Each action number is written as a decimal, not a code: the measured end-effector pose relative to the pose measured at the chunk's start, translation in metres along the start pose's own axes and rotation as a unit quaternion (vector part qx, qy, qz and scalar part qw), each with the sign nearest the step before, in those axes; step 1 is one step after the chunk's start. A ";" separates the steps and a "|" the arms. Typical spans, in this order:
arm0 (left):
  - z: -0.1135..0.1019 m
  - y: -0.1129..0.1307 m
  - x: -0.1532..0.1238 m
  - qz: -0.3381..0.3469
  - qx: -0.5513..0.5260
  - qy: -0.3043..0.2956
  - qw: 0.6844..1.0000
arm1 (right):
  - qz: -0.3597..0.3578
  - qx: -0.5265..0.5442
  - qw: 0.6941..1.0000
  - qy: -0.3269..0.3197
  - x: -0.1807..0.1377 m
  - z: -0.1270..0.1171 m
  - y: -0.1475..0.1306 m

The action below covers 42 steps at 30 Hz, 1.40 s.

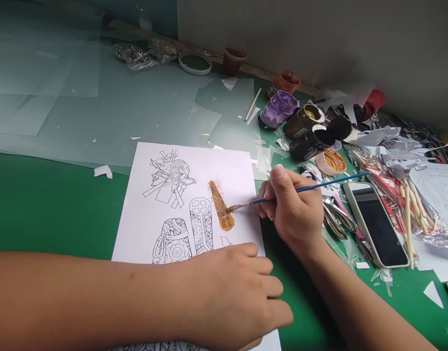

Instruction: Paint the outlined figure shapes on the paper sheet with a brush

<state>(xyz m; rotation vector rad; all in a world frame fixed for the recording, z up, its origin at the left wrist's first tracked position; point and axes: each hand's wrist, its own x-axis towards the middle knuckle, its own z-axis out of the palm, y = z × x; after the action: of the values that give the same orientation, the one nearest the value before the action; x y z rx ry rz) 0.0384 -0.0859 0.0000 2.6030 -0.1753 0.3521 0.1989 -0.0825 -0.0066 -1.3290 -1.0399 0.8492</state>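
Observation:
A blue paintbrush is pinched in my right hand, its bristles touching a small orange-brown painted tapered piece on a white printed sheet. Some orange-brown specks surround the narrow end of that piece. My left hand rests palm down across the lower part of the sheet, its fingers curled under and their tips hidden. Black line drawings with patterned shapes show left of the painted piece; my left forearm covers part of them.
Open paint jars, among them a purple one and a black one, stand at the back right. An orange-stained lid, a phone, nail clippers and wooden sticks lie right. Translucent sheets cover the green table's back left.

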 end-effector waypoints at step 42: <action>0.001 0.000 -0.001 0.001 0.001 0.006 1.000 | -0.020 -0.006 0.999 -0.046 -0.004 0.006 -0.004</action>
<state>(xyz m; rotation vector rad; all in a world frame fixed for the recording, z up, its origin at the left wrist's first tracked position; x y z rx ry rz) 0.0379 -0.0865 -0.0010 2.6024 -0.1732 0.3694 0.1918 -0.0843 -0.0031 -1.2853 -1.1410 0.8811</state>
